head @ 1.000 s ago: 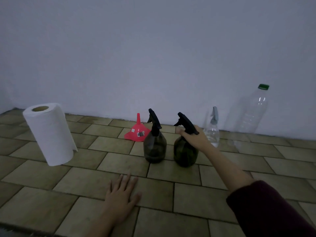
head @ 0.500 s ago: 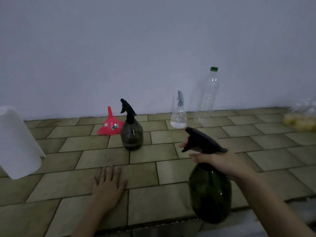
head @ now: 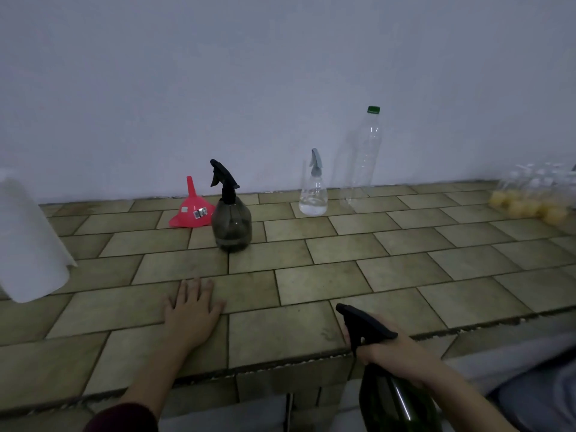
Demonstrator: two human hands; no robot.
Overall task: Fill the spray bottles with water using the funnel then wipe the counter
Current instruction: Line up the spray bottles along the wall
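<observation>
My right hand (head: pixel 396 353) is curled round the neck of a dark green spray bottle (head: pixel 396 400), just under its black trigger head, and holds it upright past the counter's (head: pixel 311 263) front edge, off the tiles; I judge I have it close so the head can be unscrewed before any filling. My left hand (head: pixel 190 310) lies flat, fingers spread, pressed on the tiles near the front edge, likely to steady me. A second dark spray bottle (head: pixel 231 226) stands mid-counter toward the back, touching or just in front of the red funnel (head: pixel 190 210), which sits mouth-down with its spout up, so it rests stable. Near the back edge stands a small clear sprayer (head: pixel 313 194) with a little water, and just beside it a tall clear bottle (head: pixel 363 157) with a green cap, probably the water source. A paper roll (head: pixel 28 241) stands at the left edge, handy for wiping later. Bagged yellow items (head: pixel 530 204) sit at the far right.
</observation>
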